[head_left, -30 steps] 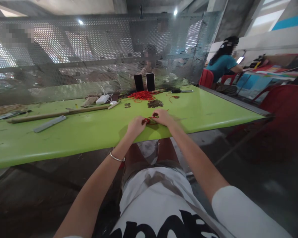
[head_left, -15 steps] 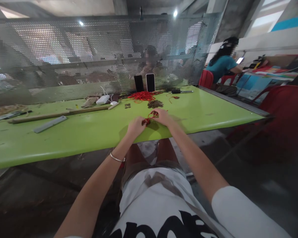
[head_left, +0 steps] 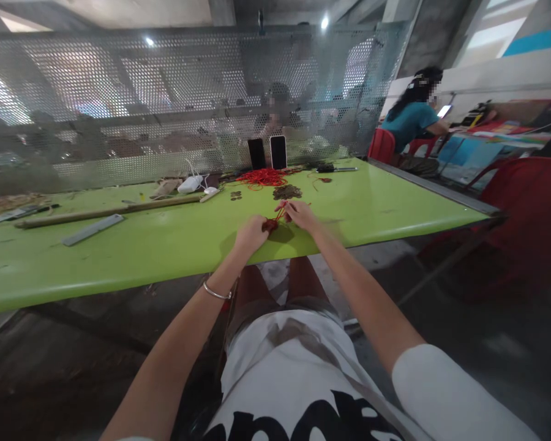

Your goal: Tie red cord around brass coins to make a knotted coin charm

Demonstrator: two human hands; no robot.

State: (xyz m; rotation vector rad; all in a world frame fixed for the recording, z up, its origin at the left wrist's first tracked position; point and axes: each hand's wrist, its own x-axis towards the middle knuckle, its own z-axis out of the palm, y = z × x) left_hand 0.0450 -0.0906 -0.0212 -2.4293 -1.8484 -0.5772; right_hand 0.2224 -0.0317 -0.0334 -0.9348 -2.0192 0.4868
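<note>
Over the green table (head_left: 174, 248), my left hand (head_left: 252, 235) is closed on a small dark-red bundle (head_left: 270, 226), partly hidden by its fingers; I cannot make out its parts. Red cord (head_left: 280, 214) runs up from the bundle to my right hand (head_left: 299, 215), whose fingertips pinch it. Just beyond my hands is a pile of dark, coin-like discs (head_left: 287, 193). Further back sits a heap of loose red cord (head_left: 262, 177). A few more discs (head_left: 236, 196) lie to the left, and a small piece with a cord tail (head_left: 324, 180) lies to the right.
Two phones (head_left: 278, 153) lean upright at the back against a perforated metal screen (head_left: 188, 110). Leftward lie a wooden stick (head_left: 110, 212), a flat metal bar (head_left: 92, 230) and a white charger with cable (head_left: 191, 184). A person (head_left: 413, 116) sits at the right, near red chairs (head_left: 528, 214).
My right hand has risen slightly away from the left, and the cord between them is now drawn straighter. My left hand keeps its place on the bundle.
</note>
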